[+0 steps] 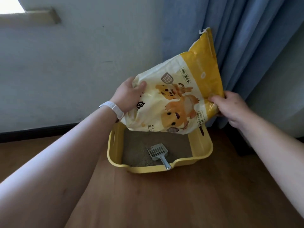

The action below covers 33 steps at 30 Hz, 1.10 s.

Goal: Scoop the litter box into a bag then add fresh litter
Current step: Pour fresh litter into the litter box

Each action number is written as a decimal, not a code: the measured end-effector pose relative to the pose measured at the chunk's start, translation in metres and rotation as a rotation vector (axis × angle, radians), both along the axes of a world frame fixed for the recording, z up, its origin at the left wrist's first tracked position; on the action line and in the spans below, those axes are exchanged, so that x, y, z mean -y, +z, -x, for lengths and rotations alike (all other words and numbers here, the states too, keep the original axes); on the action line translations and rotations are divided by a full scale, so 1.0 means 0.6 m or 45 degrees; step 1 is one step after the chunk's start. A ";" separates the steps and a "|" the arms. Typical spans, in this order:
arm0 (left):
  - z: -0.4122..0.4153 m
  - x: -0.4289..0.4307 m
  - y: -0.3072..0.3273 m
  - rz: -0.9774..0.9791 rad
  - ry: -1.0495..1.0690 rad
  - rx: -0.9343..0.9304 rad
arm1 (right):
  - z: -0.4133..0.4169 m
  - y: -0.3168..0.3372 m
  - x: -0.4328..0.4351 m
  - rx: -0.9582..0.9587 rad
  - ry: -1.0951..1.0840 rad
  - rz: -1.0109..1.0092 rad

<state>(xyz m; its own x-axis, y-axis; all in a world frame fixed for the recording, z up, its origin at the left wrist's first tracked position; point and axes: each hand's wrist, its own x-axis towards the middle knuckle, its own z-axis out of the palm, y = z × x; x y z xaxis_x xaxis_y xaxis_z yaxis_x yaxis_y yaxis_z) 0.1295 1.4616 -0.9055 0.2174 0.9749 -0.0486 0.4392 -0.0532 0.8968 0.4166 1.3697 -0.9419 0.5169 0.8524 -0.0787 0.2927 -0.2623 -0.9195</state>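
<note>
Litter bag (177, 96) held over a yellow litter box (202, 145) on a wooden floor (181, 203), in a room corner.

The box sits on brown floorboards at 12 o'clock from the person, close to a pale, scuffed wall (82, 63) with a dark skirting board (32, 131). A blue curtain (246, 38) hangs at 1 o'clock. The left grip (130, 94), with a white wristband (111, 109) behind it, is clamped on the bag's edge at 9 o'clock, thumb on the printed front. The right grip (233, 107) pinches the yellow end at 3 o'clock. The bag tilts, its torn mouth up at 1 o'clock, and it hides the box's far rim. Inside, on tan litter (136, 145), a grey scoop (158, 153) lies with its handle on the near rim at 5 o'clock.
</note>
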 end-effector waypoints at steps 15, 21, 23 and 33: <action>-0.038 0.009 -0.020 0.283 0.013 0.163 | -0.035 0.020 0.019 0.049 -0.108 -0.020; -0.019 0.010 -0.041 0.280 -0.040 0.334 | -0.035 0.026 0.024 0.061 -0.108 -0.030; -0.013 0.011 -0.044 0.259 -0.118 0.336 | -0.033 0.028 0.023 0.061 -0.107 -0.042; -0.014 0.018 -0.048 -0.187 -0.048 0.018 | -0.023 0.052 0.025 0.106 -0.082 -0.087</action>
